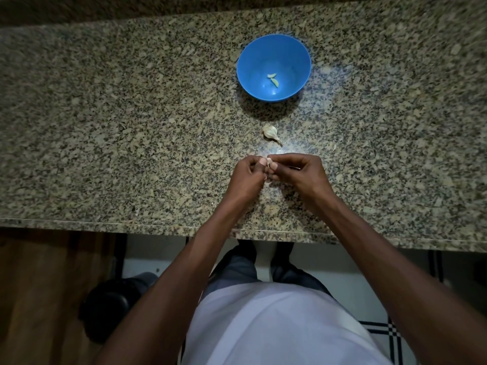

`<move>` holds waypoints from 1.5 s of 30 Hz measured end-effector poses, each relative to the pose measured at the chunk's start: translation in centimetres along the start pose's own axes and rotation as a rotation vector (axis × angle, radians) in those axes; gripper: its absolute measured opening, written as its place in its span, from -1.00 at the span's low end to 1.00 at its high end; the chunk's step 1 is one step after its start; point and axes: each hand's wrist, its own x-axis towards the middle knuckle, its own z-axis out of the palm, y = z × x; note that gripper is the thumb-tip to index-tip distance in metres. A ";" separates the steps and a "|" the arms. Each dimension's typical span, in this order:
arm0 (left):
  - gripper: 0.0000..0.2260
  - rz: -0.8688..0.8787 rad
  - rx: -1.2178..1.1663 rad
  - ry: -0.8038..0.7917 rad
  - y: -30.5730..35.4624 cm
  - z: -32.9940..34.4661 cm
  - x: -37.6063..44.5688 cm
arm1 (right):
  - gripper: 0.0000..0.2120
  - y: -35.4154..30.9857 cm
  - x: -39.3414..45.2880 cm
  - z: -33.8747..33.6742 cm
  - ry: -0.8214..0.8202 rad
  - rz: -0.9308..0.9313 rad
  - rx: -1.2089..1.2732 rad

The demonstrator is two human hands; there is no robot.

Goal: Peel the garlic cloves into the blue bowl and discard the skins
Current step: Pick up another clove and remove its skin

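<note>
A person works over a speckled granite desk (pixel 105 127), the left hand (pixel 246 177) and right hand (pixel 300 172) drawn together near the desk's front edge, the fingertips of both pinched on a single garlic clove (pixel 269 162) whose papery skin shows between the thumbs. Each hand's grip is clamped on that clove. Toward the back edge, at about the middle, stands the blue bowl (pixel 297 56) with two peeled cloves (pixel 273 79) lying at its bottom. Between bowl and hands, a piece of garlic still in its skin (pixel 269 132) rests on the stone, and a few skin scraps (pixel 333 147) lie just beside the right hand.

The clove is small and likely slick once bared; a hard pinch could shoot it off the front edge to the floor. Loose skins, being light, may scatter or stick to fingers and end up in the bowl. No brand, label or writing can be read anywhere.
</note>
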 end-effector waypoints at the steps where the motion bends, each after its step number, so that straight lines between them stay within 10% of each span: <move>1: -0.79 -0.017 -0.052 -0.002 0.0 0.0 0.0 | -0.78 -0.1 -0.1 0.0 -0.010 0.007 0.017; 6: -0.81 -0.061 -0.292 0.030 0.3 -0.7 0.1 | -0.78 -0.2 -0.2 -0.3 -0.020 0.051 0.025; 25: -0.87 0.281 0.113 0.015 -0.7 -2.7 -0.3 | -0.82 -1.3 -0.7 -0.8 -0.086 0.265 0.058; 36: -0.86 0.190 0.053 0.125 -1.2 -1.6 -0.4 | -0.82 -0.4 -1.7 0.5 0.029 0.027 0.021; 45: -0.92 -0.165 -0.456 -0.059 -0.3 -1.7 -0.6 | -0.84 -0.9 -1.4 0.8 0.046 0.003 -0.056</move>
